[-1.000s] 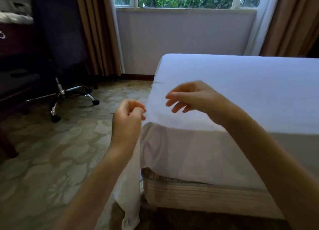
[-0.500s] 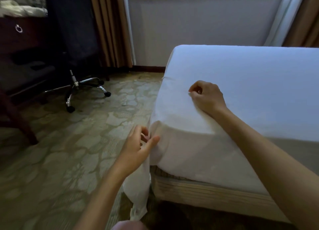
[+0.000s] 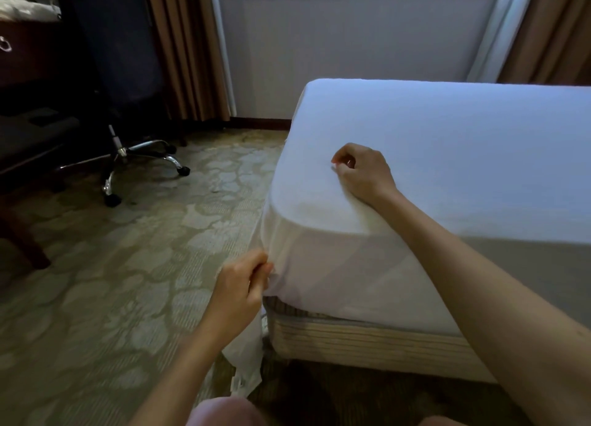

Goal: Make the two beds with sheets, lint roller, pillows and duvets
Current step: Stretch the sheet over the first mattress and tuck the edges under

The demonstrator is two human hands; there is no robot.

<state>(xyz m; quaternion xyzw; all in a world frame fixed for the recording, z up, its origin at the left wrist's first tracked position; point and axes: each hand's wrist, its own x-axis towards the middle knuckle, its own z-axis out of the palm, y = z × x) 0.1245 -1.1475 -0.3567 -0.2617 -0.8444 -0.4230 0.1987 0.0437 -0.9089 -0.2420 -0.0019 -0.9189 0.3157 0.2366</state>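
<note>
White fabric sheet (image 3: 447,144) lies flat over beige-based bed (image 3: 351,339); loose tail hangs straight down at near-left corner toward patterned carpet (image 3: 128,265). Left hand (image 3: 240,285) pinches corner edge; right hand (image 3: 364,173) pinches fold on top

White sheet (image 3: 431,157) smooth over mattress, loose tail hanging at corner.

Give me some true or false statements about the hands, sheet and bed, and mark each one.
1. The left hand pinches the sheet at the near corner of the bed. True.
2. The right hand is on the floor. False: it rests atop the bed, fingers curled on the sheet.
3. A pillow lies on the bed. False: none shows there.
4. A loose sheet end hangs below that corner. True.
5. A chair stands left of the bed. True.
</note>
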